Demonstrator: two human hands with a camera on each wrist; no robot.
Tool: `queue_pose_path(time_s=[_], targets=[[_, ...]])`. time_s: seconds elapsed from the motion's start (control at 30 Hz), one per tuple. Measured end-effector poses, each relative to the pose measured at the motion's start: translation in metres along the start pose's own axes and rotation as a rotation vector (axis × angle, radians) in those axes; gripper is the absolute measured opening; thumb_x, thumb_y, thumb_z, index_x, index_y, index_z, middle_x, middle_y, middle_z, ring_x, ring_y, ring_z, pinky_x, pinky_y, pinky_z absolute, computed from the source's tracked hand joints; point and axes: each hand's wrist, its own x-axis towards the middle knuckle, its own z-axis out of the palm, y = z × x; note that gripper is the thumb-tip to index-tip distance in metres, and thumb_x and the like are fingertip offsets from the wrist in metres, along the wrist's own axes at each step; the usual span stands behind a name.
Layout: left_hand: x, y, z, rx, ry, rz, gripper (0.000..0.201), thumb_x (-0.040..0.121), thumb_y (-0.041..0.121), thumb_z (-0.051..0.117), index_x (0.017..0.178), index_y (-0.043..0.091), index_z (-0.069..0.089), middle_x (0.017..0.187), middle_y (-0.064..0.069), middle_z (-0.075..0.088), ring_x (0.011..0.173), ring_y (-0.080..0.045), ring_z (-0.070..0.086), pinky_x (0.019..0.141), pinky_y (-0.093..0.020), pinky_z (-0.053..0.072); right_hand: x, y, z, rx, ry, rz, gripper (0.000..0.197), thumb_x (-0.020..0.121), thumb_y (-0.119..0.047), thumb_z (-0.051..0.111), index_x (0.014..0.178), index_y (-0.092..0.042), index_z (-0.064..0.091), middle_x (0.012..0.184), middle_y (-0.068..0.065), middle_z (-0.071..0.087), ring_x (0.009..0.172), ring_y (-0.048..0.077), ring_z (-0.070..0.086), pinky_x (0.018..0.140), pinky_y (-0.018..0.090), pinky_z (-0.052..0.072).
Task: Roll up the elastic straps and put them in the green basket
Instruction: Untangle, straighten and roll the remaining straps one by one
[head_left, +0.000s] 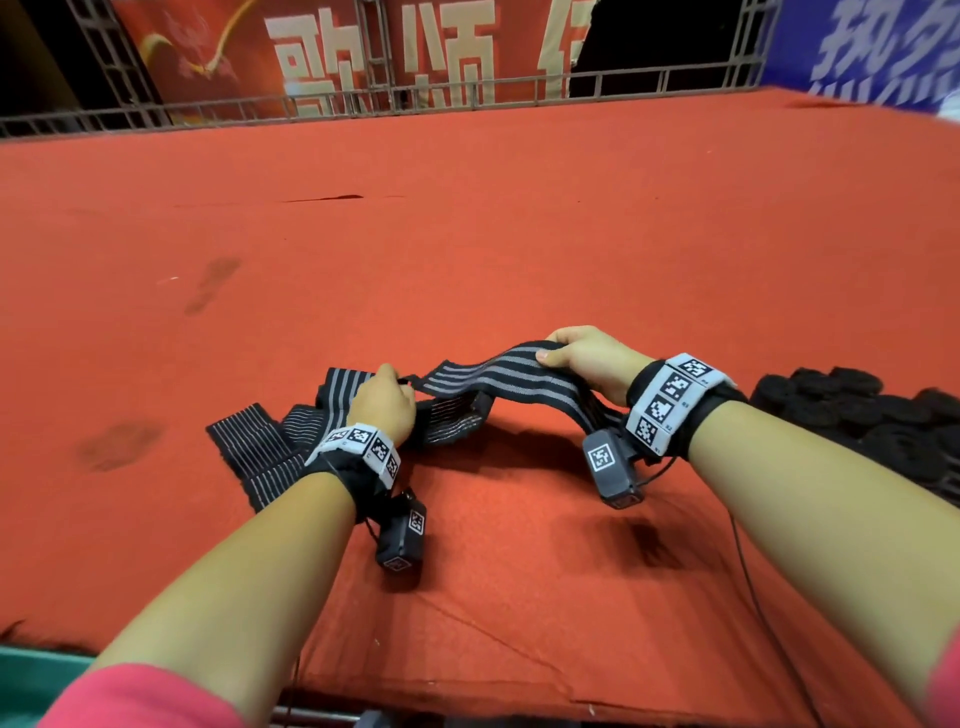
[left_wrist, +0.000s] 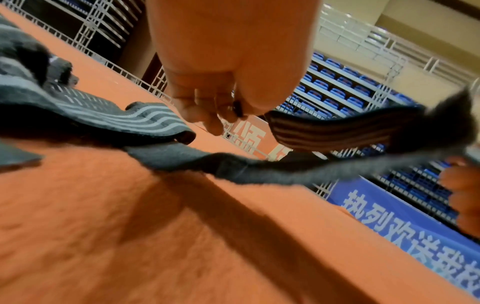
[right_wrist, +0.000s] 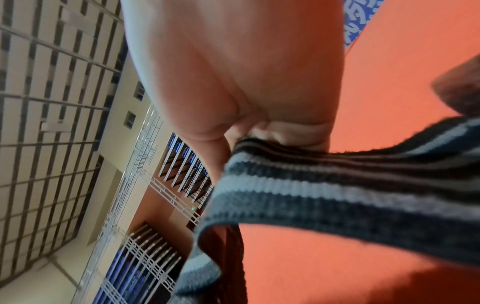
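Two hands hold one striped strap (head_left: 493, 376) up over the red cloth table (head_left: 519, 234); the left hand (head_left: 384, 402) pinches a small dark bit at one end, with its fingers curled in, and the right hand (head_left: 589, 358) has its thumb on top and fingers wrapped under the other end; the strap sags in the middle and looks a little twisted. To roll it well, I think the strap should first be pulled flat and straight; then one end should be tucked in tight and turned over and over with the edges kept even; a loose start would make a floppy roll.

Just under and beside the left hand lie more straps (head_left: 260, 447), spread flat and lying over each other; the held strap hangs close to them and could catch on them. Off to the right side sits a heap of dark rolls (head_left: 857, 415). A teal-green edge (head_left: 31, 675) peeks in at the near left corner; I cannot tell if it is the basket. Far away stand a metal fence (head_left: 311, 104) and a red banner (head_left: 363, 47).
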Motion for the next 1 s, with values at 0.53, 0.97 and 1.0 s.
queue_pose_path(time_s=[0.53,0.97,1.0], targets=[[-0.022,0.09,-0.016,-0.465,-0.286,0.378,0.01,0.091,0.018,0.047,0.093,0.021,0.056,0.096,-0.008,0.071,0.092,-0.026,0.067,0.083,-0.046,0.055,0.0,-0.004,0.057,-0.475,0.061,-0.15,0.023,0.084,-0.034,0.07,0.097,-0.02,0.057,0.086,-0.001,0.064,0.082,0.024,0.064,0.067,0.036,0.047],[-0.027,0.051,0.059,0.01,-0.506,0.287,0.059,0.056,0.048,0.088,0.101,0.032,0.054,0.109,0.001,0.059,0.1,-0.021,0.057,0.092,-0.038,0.05,0.001,0.007,0.021,-0.032,0.176,-0.021,0.023,0.093,0.002,0.043,0.093,-0.012,0.062,0.082,0.019,0.069,0.062,0.036,0.072,0.059,0.044,0.061],[-0.027,0.052,0.062,0.048,-0.464,0.312,0.05,0.061,0.047,0.085,0.099,0.033,0.056,0.108,0.001,0.059,0.102,-0.023,0.057,0.092,-0.04,0.049,0.002,0.008,0.019,-0.029,0.177,-0.022,0.024,0.093,0.002,0.042,0.094,-0.011,0.062,0.082,0.019,0.068,0.062,0.037,0.072,0.058,0.044,0.061]])
